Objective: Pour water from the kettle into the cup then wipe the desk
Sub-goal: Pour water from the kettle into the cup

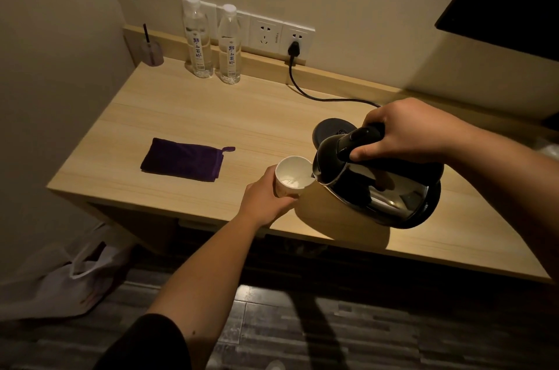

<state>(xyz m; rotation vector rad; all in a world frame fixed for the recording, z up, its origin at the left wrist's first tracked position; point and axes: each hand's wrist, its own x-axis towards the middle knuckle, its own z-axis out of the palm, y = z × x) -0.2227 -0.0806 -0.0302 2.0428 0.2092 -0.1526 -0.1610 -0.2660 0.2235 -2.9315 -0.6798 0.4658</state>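
Right hand (414, 130) clamps black handle of steel electric kettle (378, 182), likely heavy w/ water, spout tipped over light paper cup (292, 177) wrapped in left hand (266, 200), just above desk (187, 115).

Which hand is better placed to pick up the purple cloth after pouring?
Probably the left hand: the cloth lies on its side, close by. The right hand holds the kettle, farther away.

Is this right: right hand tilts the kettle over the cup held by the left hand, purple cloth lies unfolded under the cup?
Not quite. The head view shows the purple cloth folded and lying apart from the cup, off to its left on the desk, not under it. The rest holds: the right hand tilts the kettle over the cup, which the left hand holds.
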